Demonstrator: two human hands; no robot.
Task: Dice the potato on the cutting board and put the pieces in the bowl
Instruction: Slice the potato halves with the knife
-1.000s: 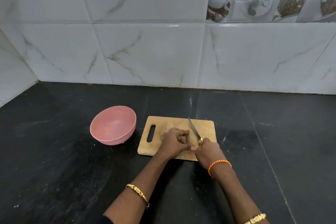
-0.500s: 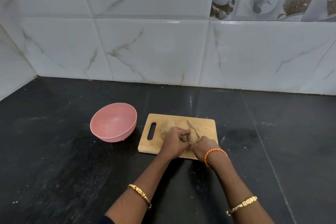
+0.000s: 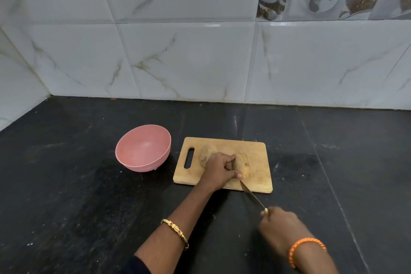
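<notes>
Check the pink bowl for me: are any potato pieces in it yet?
No, the pink bowl shows only its bare inside, and both potato halves lie on the cutting board.

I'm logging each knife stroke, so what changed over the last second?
The right hand drew the knife back toward the person, off the sliced potato half; only the blade's tip now lies by the cutting board's near edge. The left hand still grips that half. The other half and the pink bowl have not moved.
</notes>
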